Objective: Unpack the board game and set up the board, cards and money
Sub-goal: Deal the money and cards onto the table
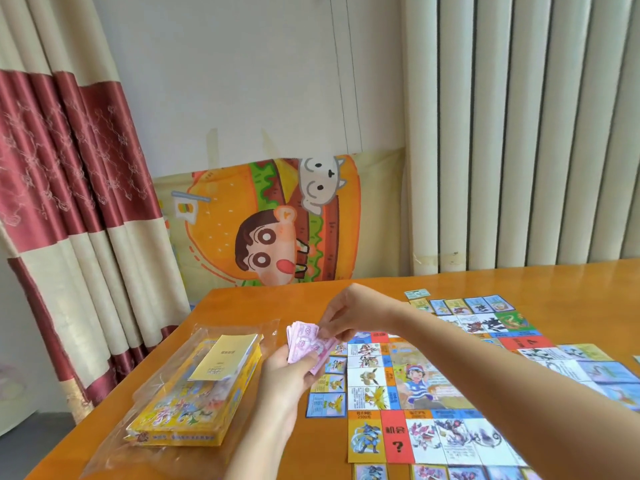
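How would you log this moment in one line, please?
left hand: holds money stack | right hand: pinches same stack | board: flat on table

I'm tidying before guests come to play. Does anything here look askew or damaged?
The burger poster behind the table sags, its top edge uneven, with tape marks on the wall above it.

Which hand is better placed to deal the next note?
Right. The right hand pinches the top of the money and is free to pull a note away; the left hand grips it from below.
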The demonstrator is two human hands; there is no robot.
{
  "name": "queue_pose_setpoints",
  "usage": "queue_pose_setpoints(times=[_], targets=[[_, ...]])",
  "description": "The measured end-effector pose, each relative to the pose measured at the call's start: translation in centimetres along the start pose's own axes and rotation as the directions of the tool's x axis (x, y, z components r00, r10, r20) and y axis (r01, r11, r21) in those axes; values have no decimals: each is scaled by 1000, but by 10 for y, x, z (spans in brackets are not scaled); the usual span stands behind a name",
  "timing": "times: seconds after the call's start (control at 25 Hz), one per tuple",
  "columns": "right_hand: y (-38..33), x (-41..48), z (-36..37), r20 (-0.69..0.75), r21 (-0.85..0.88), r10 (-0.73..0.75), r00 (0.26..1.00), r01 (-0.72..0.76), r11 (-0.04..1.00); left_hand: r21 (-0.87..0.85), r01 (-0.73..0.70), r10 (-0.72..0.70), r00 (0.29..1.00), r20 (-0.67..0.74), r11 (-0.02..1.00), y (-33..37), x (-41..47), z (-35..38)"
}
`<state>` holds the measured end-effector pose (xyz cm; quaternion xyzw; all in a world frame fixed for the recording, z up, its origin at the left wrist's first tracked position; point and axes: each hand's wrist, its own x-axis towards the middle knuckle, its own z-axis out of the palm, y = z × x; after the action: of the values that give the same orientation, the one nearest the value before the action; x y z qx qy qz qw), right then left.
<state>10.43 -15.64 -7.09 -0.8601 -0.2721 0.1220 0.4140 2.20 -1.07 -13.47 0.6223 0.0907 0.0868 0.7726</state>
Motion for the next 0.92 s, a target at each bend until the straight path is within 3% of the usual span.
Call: queue_pose_setpoints(times=[0.2, 0.44, 0.52, 0.72, 0.92], targets=[[19, -33, -49, -38, -46, 6, 999, -8, 999, 115, -24, 12, 995, 100, 993, 1, 12, 58], [72, -43, -111, -145, -68, 151, 978, -162, 984, 63, 79, -87, 986, 145, 995, 3, 46, 136], [83, -43, -127, -207, -94, 176, 962, -199, 975, 137, 30, -54, 983, 174, 990, 2, 63, 160], [103, -19, -172, -360, -262, 79, 930, -182, 948, 347, -191, 112, 965, 236, 918, 12, 110, 206], [128, 11, -194, -276, -133, 208, 938, -252, 959, 362, -179, 99, 969, 228, 915, 3, 161, 224]])
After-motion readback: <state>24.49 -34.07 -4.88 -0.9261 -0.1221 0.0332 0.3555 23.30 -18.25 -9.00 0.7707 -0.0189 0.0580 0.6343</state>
